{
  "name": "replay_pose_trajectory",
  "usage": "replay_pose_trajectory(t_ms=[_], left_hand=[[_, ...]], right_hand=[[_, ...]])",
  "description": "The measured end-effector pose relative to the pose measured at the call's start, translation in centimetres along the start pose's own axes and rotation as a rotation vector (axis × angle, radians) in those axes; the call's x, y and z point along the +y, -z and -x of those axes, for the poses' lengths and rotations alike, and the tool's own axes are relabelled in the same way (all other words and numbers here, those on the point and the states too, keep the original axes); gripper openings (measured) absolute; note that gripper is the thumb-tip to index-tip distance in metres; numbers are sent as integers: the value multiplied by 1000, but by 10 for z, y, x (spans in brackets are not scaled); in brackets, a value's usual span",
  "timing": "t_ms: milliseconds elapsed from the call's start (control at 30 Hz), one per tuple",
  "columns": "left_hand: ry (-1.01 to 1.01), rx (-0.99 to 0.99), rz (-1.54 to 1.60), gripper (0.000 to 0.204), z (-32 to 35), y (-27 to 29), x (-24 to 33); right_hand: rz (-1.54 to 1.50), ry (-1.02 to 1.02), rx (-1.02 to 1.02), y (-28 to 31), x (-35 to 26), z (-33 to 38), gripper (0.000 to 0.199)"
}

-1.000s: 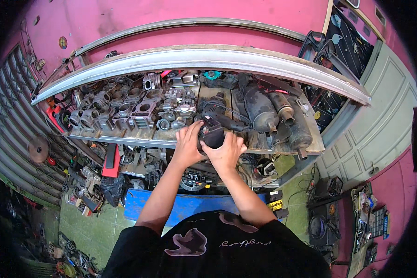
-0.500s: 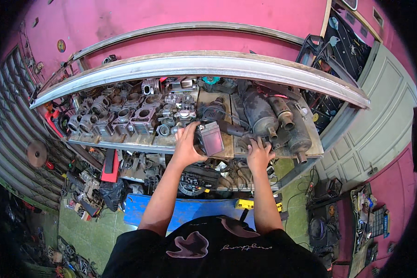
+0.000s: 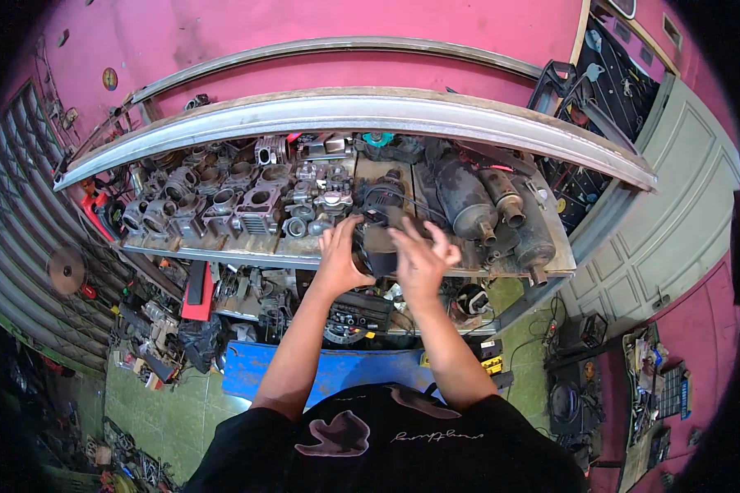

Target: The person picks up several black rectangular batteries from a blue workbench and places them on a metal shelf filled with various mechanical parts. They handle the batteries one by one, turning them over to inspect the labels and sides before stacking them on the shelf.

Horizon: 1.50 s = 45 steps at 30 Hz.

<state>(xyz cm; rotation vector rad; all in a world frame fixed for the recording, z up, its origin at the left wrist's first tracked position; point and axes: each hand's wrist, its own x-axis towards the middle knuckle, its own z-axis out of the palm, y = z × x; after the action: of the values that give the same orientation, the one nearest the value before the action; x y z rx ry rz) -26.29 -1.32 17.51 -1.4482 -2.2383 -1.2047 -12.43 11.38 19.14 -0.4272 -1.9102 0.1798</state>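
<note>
A dark, roughly cylindrical engine part [image 3: 376, 246] sits between both of my hands at the front edge of the wooden shelf [image 3: 501, 264]. My left hand [image 3: 339, 256] grips its left side. My right hand [image 3: 419, 256] lies over its right side with the fingers spread across it. A black cable runs from the part back toward a round black piece [image 3: 384, 197] further in on the shelf.
Several grey engine cylinders [image 3: 222, 201] and carburettors [image 3: 321, 201] fill the shelf's left and middle. Rusty exhaust mufflers [image 3: 485, 201] lie to the right. A lower shelf holds more parts, a blue bench [image 3: 337, 366] stands below, and clutter covers the green floor.
My right hand, which was away on the shelf edge to the right half a second ago, has come back onto the dark part. The left hand has kept its hold.
</note>
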Motion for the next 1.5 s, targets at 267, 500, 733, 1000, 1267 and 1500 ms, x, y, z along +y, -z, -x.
replay_pose_trajectory(t_ms=[267,500,733,1000,1267,1500], left_hand=[[20,25,-20,119,-5,1,0],[16,-3,-1,117,-4,1,-3],[-23,74,-21,119,-3,-6,-6],[108,-43,-24,122,-8,7,6],[70,-13,-41,123,-6,6,7],[62,-19,-33,123,-7,4,3]], right_hand=[[42,62,-47,-18,16,87,30],[-1,65,-57,-34,-8,8,30],[42,111,-71,-17,8,72,30],[71,-13,-54,-29,13,5,29],[292,-20,-192,-4,86,94,12],[456,-230,21,-4,130,51,9]])
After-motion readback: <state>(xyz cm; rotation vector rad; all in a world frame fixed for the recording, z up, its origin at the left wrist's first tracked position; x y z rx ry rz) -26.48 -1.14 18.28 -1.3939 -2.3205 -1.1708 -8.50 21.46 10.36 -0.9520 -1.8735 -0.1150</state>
